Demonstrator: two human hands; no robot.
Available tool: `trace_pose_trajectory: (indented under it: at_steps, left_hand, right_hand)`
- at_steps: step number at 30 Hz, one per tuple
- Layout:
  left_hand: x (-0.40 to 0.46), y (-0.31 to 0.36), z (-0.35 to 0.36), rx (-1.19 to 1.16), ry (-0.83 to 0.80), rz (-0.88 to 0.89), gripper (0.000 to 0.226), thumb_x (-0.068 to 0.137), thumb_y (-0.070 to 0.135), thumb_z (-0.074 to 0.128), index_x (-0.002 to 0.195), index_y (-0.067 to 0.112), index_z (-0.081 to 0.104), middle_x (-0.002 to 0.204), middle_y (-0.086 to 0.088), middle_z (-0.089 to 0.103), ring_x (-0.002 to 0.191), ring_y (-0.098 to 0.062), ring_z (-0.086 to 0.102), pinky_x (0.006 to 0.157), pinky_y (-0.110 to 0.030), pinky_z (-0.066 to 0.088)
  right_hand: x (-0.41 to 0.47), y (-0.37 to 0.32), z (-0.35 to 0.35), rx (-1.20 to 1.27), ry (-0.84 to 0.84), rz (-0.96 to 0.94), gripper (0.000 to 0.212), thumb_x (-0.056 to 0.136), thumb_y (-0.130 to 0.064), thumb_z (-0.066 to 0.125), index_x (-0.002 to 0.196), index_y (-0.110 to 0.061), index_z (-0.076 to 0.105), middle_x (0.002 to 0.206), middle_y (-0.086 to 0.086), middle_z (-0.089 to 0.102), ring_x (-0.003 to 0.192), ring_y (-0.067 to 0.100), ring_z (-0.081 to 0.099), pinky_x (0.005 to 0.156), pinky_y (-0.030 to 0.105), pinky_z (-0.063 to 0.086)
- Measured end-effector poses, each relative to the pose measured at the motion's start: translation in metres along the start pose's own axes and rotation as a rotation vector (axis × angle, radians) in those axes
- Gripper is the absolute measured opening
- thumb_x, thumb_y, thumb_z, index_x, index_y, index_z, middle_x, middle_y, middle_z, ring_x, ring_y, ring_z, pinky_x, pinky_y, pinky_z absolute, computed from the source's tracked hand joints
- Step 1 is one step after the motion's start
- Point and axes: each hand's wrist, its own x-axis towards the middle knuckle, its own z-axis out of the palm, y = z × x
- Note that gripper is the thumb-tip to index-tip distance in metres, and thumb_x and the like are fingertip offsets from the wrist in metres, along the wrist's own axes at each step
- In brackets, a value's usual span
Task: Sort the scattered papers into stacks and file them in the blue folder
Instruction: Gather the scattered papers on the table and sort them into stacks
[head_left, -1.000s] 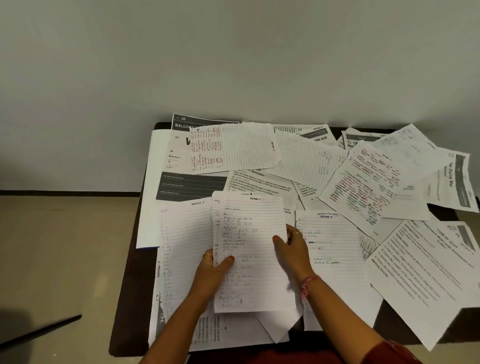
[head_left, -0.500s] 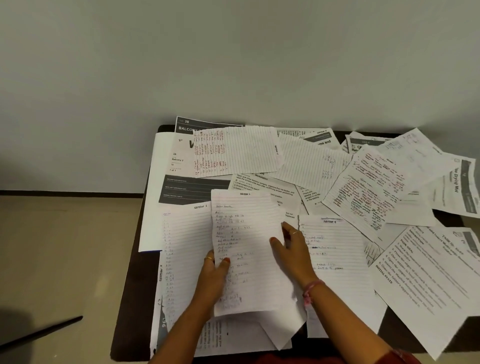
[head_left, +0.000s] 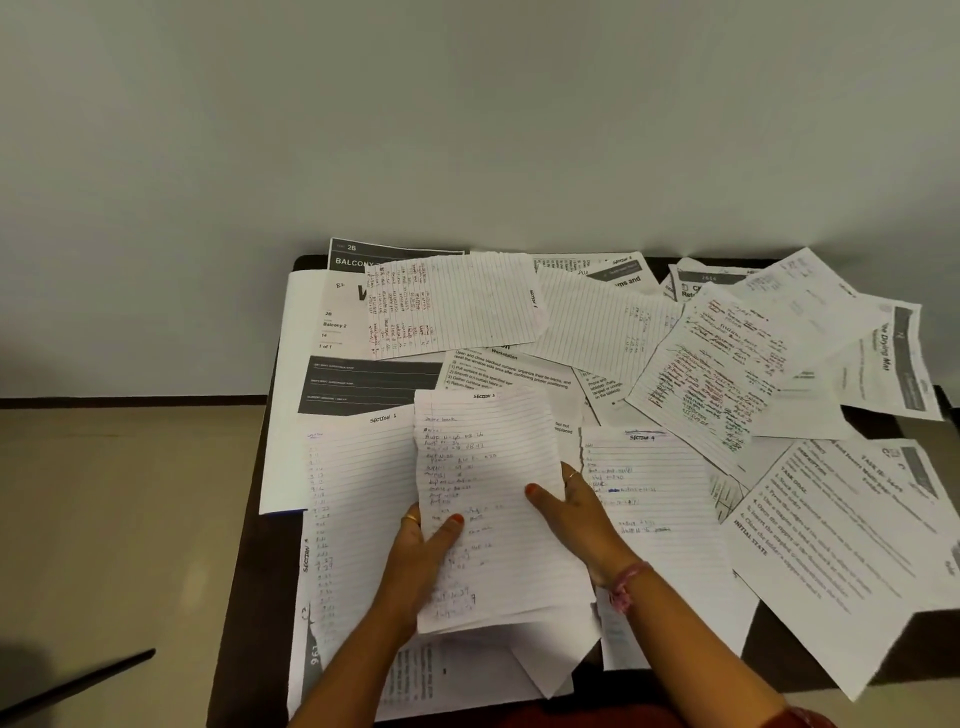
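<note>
A lined handwritten sheet (head_left: 493, 467) headed "Section 1" is held up over the near middle of the table. My left hand (head_left: 421, 556) grips its left edge, thumb on top. My right hand (head_left: 576, 514) grips its right edge, thumb pressed on the page. Under it lie another lined sheet (head_left: 358, 483) at the left and a "Section 4" sheet (head_left: 660, 499) at the right. Many more papers cover the table. A thin blue edge (head_left: 283, 513), maybe the blue folder, peeks from under a large white sheet at the left.
The dark table (head_left: 244, 597) stands against a pale wall. Printed sheets (head_left: 831, 540) hang over its right front edge. A red-inked lined sheet (head_left: 457, 301) lies at the back. A dark thin object (head_left: 83, 686) lies on the beige floor at the left.
The held sheet has stayed in both hands and shifted slightly. My right thumb has slid a little inward on the page.
</note>
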Motion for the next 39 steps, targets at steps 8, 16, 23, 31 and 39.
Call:
trace_pose_trajectory:
  at_steps: [8,16,23,31,39]
  left_hand:
    - [0.0,-0.004,0.007,0.08,-0.004,0.027,0.032,0.089,0.021,0.065,0.119,0.023,0.054,0.109,-0.002,0.071,0.091,-0.02,0.072,0.078,-0.041,0.059]
    - [-0.009,-0.013,0.034,0.217,-0.079,0.081,0.041,0.085,0.022,0.07,0.121,0.021,0.051,0.11,0.0,0.07,0.091,-0.016,0.071,0.076,-0.033,0.06]
    - [-0.018,-0.023,0.076,0.356,-0.266,0.068,0.042,0.085,0.02,0.071,0.121,0.021,0.05,0.115,0.004,0.067,0.097,-0.008,0.068,0.081,-0.025,0.057]
    - [-0.016,-0.037,0.141,0.642,-0.082,0.051,0.035,0.091,0.02,0.063,0.122,0.011,0.05,0.113,0.001,0.057,0.097,-0.008,0.055,0.073,-0.011,0.042]
    - [-0.015,-0.04,0.182,0.734,0.056,0.037,0.052,0.085,0.024,0.067,0.129,0.008,0.045,0.124,-0.01,0.045,0.109,-0.021,0.051,0.096,-0.033,0.048]
  right_hand:
    - [-0.013,0.003,-0.014,0.058,-0.015,-0.014,0.041,0.091,-0.018,0.064,0.13,-0.02,0.053,0.121,-0.005,0.066,0.112,0.012,0.062,0.097,0.036,0.051]
    - [-0.032,0.018,-0.038,0.068,0.112,-0.009,0.037,0.093,-0.023,0.06,0.13,-0.02,0.055,0.122,-0.005,0.065,0.113,0.013,0.061,0.1,0.039,0.049]
    - [-0.058,0.038,-0.097,0.138,0.219,0.065,0.028,0.093,-0.021,0.061,0.121,-0.021,0.06,0.115,-0.007,0.067,0.106,0.009,0.062,0.095,0.029,0.049]
    - [-0.069,0.054,-0.163,0.017,0.254,0.151,0.025,0.094,-0.023,0.06,0.118,-0.017,0.062,0.109,-0.003,0.07,0.097,0.014,0.067,0.073,0.021,0.054]
    - [-0.056,0.048,-0.185,-0.621,0.257,0.148,0.039,0.089,-0.031,0.061,0.12,-0.008,0.054,0.121,0.009,0.048,0.106,0.025,0.053,0.088,0.032,0.044]
